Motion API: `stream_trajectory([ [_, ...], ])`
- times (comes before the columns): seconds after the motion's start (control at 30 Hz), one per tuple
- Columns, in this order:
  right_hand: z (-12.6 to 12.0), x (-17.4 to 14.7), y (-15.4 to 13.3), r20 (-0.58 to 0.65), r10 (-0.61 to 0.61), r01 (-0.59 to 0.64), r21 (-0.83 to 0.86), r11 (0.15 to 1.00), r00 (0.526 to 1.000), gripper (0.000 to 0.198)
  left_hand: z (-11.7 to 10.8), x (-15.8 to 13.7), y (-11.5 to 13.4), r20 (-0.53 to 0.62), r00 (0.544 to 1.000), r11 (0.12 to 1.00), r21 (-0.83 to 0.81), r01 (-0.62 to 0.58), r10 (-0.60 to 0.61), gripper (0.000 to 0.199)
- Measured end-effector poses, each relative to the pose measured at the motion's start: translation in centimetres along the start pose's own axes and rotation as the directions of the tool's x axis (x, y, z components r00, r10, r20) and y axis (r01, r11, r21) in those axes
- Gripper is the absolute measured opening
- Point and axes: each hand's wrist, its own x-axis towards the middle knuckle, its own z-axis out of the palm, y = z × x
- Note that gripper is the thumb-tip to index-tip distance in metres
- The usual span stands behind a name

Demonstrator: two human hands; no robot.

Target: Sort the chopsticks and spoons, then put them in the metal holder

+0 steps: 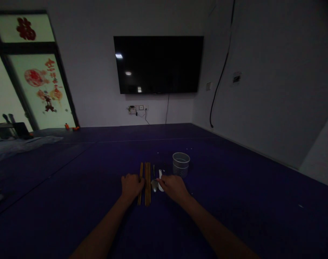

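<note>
A pair of wooden chopsticks lies on the dark blue surface, with my left hand closed over its middle. Just right of it, several more chopsticks lie side by side in a bundle, close to my left fingertips. A metal spoon rests beside that bundle, bowl toward me. My right hand is closed across a white spoon, its fingertips reaching the metal spoon's neck. Behind my right hand stands a grey perforated cup, upright, its lower part partly covered by the hand.
The blue surface runs back to the wall. Small white bits lie around the cup. Clear plastic sheeting is at the left. A television hangs on the far wall, and a black cable runs down the right wall.
</note>
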Motion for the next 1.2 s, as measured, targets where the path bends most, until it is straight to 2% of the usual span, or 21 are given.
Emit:
stream_trajectory([
  [0.2, -0.17, -0.11, -0.03, -0.003, -0.003, 0.003, 0.001, 1.0, 1.0, 0.044, -0.18, 0.22, -0.1, 0.099, 0.993, 0.998, 0.022, -0.064, 0.061, 0.044],
  [0.5, -0.19, -0.03, -0.03, 0.011, 0.004, -0.005, 0.023, 1.0, 1.0, 0.044, -0.25, 0.58, -0.05, 0.144, 0.981, 0.988, 0.06, -0.14, 0.131, 0.042],
  [0.87, -0.02, -0.05, 0.02, 0.011, 0.0, 0.0, 0.015, 1.0, 1.0, 0.044, -0.6, 0.81, 0.05, 0.188, 0.977, 0.991, 0.069, -0.115, 0.101, 0.038],
  [1.2, 0.0, 0.0, 0.06, 0.014, 0.002, -0.003, 0.02, 1.0, 1.0, 0.043, -0.32, 0.53, 0.09, 0.126, 0.99, 0.993, 0.09, -0.07, 0.058, 0.037],
])
